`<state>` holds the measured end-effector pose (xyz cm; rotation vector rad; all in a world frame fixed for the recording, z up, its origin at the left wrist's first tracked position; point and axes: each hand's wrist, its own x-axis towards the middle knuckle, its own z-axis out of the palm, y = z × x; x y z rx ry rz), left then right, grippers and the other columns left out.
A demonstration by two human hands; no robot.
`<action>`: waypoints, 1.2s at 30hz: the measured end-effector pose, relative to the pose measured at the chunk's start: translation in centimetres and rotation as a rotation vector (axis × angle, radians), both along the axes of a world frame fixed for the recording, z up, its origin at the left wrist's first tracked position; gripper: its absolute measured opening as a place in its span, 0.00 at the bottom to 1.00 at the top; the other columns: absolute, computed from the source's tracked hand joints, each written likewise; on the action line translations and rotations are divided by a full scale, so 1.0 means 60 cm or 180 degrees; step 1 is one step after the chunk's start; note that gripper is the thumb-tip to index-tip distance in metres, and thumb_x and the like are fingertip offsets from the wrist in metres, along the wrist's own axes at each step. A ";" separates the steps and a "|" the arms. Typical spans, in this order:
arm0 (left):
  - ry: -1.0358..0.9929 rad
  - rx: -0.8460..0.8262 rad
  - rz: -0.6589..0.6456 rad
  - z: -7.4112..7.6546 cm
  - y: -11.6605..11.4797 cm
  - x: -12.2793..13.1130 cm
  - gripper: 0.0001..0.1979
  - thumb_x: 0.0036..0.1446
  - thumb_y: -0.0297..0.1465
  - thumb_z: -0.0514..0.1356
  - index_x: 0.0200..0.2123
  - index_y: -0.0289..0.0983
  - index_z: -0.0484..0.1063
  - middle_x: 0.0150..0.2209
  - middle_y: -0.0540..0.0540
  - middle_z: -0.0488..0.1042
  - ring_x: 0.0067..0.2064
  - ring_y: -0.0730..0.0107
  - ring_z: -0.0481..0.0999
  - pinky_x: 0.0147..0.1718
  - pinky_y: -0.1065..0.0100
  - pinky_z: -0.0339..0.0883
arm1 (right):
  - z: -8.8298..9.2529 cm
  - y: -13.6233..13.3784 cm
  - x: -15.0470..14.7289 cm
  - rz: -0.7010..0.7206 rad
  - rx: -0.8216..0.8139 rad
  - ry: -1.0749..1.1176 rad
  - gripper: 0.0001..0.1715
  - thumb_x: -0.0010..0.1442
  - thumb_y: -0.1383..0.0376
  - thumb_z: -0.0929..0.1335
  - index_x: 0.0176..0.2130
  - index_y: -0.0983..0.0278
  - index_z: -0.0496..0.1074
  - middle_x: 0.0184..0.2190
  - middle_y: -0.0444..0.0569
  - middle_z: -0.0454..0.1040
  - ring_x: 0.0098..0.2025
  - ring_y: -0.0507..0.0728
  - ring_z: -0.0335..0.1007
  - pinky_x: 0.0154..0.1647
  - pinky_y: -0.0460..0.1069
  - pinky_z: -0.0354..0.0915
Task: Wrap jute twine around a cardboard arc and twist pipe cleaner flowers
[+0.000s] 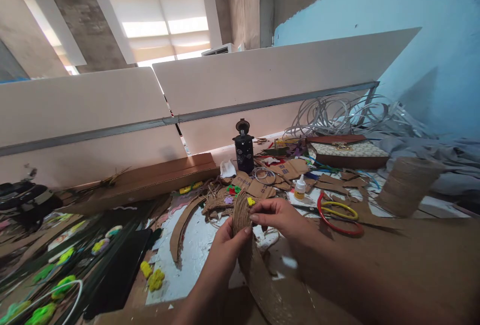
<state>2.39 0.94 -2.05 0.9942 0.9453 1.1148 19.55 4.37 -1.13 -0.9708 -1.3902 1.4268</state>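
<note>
Plainly, below the blue wall (412,40) and white partition boards (262,75), the littered surface (412,265) carries a twine spool (407,185), scissors (337,212) and a glue bottle (300,187), while above its near edge the left hand (225,242) and right hand (281,217) close their fingers on a curved cardboard strip (242,212), its top wound in twine and its lower length seemingly bare.

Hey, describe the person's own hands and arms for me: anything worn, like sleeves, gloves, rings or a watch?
Nothing worn shows. The left hand and right hand have no gloves, and no ring, watch or bracelet is visible. The left forearm and right forearm are uncovered up to the frame edge, with no sleeve cuff in view.
</note>
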 end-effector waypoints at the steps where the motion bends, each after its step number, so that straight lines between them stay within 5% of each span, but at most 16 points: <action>1: -0.0003 -0.0018 -0.0003 0.001 -0.001 0.000 0.22 0.40 0.41 0.74 0.38 0.36 0.79 0.31 0.47 0.78 0.31 0.67 0.71 0.31 0.70 0.62 | 0.001 -0.001 0.000 0.0008 0.0012 -0.0026 0.20 0.43 0.53 0.79 0.31 0.65 0.79 0.24 0.45 0.74 0.26 0.53 0.65 0.29 0.48 0.59; 25: 0.0064 0.0174 0.0081 0.003 -0.003 0.006 0.18 0.45 0.38 0.71 0.40 0.39 0.79 0.34 0.48 0.78 0.35 0.64 0.72 0.35 0.68 0.62 | 0.007 -0.009 -0.006 -0.0213 0.0022 -0.0163 0.12 0.43 0.59 0.75 0.28 0.64 0.77 0.23 0.44 0.72 0.26 0.53 0.63 0.29 0.48 0.58; 36: 0.0129 0.0107 -0.0104 0.017 -0.011 0.002 0.17 0.48 0.36 0.69 0.43 0.38 0.78 0.35 0.48 0.78 0.35 0.65 0.72 0.34 0.69 0.62 | 0.001 -0.004 -0.004 0.0008 -0.0006 0.0185 0.19 0.41 0.56 0.80 0.27 0.65 0.75 0.22 0.42 0.72 0.26 0.51 0.63 0.29 0.47 0.58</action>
